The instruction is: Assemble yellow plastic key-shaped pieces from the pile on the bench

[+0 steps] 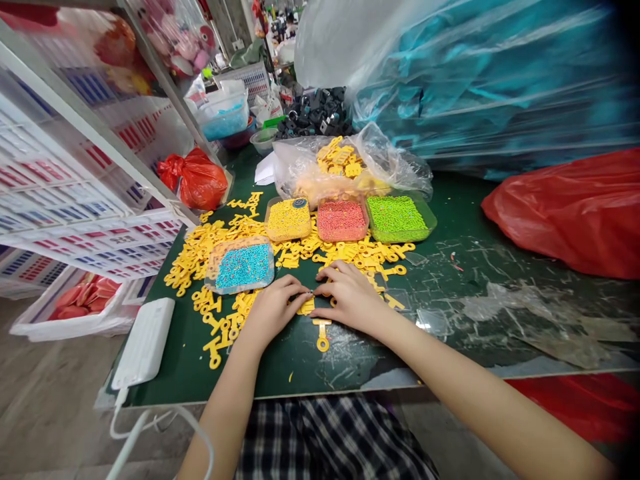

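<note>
At lower centre, the left hand (273,310) and right hand (350,297) curl narrow over yellow plastic tags (306,307), grip unclear; a knock could spill the blue-bead tray (214,265).

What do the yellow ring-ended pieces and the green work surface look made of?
The yellow ring-ended pieces look like moulded plastic: flat, opaque, evenly coloured, with a dull sheen. The green work surface seems a painted or laminated board: its scratched, worn patches show pale marks, though the core is hidden.
</note>
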Tool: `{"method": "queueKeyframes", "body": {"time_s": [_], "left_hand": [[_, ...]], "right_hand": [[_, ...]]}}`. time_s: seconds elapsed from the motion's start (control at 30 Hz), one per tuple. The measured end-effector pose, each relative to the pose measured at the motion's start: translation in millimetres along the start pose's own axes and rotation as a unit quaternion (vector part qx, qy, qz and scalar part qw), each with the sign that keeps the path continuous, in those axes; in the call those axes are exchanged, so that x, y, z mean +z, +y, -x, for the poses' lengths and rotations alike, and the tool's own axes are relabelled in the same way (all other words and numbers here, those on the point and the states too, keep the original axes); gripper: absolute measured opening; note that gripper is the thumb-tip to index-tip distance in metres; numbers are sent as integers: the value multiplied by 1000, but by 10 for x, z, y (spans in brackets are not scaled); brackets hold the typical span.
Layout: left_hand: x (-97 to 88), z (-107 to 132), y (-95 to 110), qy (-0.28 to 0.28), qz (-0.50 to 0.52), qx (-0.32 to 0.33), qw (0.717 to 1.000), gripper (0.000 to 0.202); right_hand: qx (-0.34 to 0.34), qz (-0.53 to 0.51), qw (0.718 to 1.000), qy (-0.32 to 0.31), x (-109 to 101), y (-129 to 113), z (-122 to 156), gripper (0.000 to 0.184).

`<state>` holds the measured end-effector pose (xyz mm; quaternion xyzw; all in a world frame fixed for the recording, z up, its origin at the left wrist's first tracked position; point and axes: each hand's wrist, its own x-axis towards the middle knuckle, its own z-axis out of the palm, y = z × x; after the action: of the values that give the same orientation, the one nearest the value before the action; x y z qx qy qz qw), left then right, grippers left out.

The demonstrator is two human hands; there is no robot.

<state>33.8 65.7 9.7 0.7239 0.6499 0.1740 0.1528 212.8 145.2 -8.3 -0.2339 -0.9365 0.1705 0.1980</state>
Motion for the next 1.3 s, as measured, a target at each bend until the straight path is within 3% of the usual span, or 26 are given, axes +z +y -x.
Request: {"method": "queueKeyframes", "body": {"time_s": [0.3,0.67,1.03,1.3], "left_hand": [[-18,-7,-59,-29,44,-14,999,23],[-16,-7,-68,8,97,-20,995,29],[-48,5,-42,-36,69,19,997,23],[-57,16,-32,-31,110,-10,993,25]], "right_hand": [[4,-7,1000,-8,-13,-28,-3,34],[2,-11,1000,-9,-23,-30,-6,33],[3,-1,1000,-21,-33,-51,-10,36],[3,-6,1000,-22,-32,-46,-10,35]]}}
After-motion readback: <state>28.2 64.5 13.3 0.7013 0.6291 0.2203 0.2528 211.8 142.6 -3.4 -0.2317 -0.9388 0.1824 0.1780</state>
